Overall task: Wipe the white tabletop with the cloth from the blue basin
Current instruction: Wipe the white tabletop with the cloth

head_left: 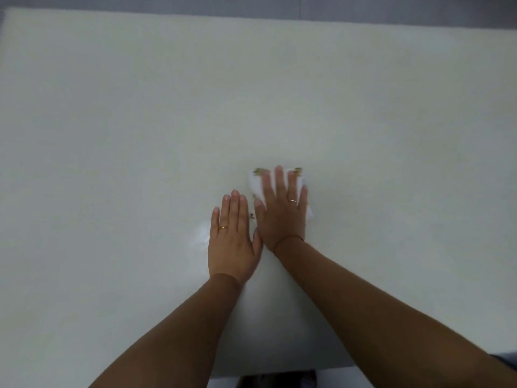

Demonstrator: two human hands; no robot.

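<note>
The broad, smooth white tabletop (140, 107) fills nearly the whole view, its far edge meeting a grey floor and its near edge cut by the bottom of the frame. Two bare forearms reach in from below towards its middle.

The right hand (282, 211) lies flat with its fingers straight and slightly spread, palm pressed down on a small, crumpled white cloth (255, 186) just right of the table's centre. Pressing with the whole palm rather than pinching the cloth probably spreads the force and keeps the fabric flat against the surface for a wiping stroke. The left hand (233, 242) rests beside it, palm down on bare tabletop with its fingers straight and together, holding nothing. It looks like a brace for the leaning body (it touches the right hand near the thumb but not the cloth).

Most of the cloth is hidden under the right palm. Only its left side, a corner by the little finger and two brownish-green patches at its far edge show, and whether those are print or dirt I cannot tell. A thin gold ring (223, 227) sits on the left hand, another ring (293, 201) on the right, and a fine cord (288, 238) circles the right wrist. A tiny dark-and-pale speck (252, 216) lies between the hands, too small to identify. The blue basin is nowhere in view.
</note>
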